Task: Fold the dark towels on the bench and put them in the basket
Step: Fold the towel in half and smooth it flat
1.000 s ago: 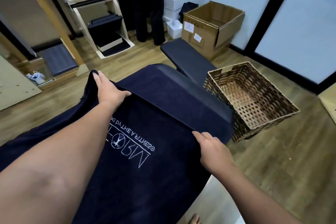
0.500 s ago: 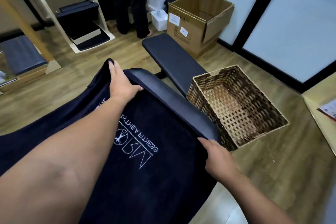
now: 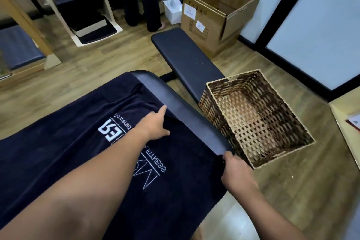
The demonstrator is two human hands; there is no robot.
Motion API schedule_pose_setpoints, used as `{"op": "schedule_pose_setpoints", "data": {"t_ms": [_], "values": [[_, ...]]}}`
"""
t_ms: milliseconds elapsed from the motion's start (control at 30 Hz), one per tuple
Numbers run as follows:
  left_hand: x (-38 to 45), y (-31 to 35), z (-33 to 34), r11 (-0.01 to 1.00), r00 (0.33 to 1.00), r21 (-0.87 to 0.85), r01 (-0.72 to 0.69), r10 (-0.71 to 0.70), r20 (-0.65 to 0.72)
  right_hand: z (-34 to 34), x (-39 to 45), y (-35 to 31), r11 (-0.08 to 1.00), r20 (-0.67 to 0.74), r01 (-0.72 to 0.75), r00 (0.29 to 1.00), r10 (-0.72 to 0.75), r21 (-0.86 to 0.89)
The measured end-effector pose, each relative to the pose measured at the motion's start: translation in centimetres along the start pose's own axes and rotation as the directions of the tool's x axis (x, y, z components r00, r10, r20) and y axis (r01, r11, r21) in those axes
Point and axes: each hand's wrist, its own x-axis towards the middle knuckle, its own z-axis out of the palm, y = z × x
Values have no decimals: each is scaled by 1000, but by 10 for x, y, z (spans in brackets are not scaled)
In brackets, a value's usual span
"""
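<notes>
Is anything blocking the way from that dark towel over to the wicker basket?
Nothing visible does. The towel lies on the bench, and the basket sits open-topped on the floor right beside it, apparently empty.

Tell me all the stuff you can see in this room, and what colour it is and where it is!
towel: one, dark navy with white lettering, spread over the near bench pad
bench: one, black padded, running from the middle toward the far wall
basket: one, brown woven, nothing in it, on the floor right of the bench
cardboard box: one, brown, open, by the far wall
white boxes: a few, stacked left of the cardboard box
wooden rack: one, pale wood with dark pads, far left
floor: wood-look planks
standing person's legs: dark trousers, at the back
left hand: flat on the towel, fingers straight
right hand: grip pinching the towel's near right edge
</notes>
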Motion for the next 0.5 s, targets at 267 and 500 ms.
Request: {"op": "schedule_pose_setpoints", "data": {"t_ms": [267,500], "values": [[-44,1,32,986,987,98,-133,141,-77,3,4,-13,920,-16,371,927,-376,-123],[-116,-44,70,994,989,99,-49,63,-135,18,-19,-84,727,303,666,737,-605,-167]]}}
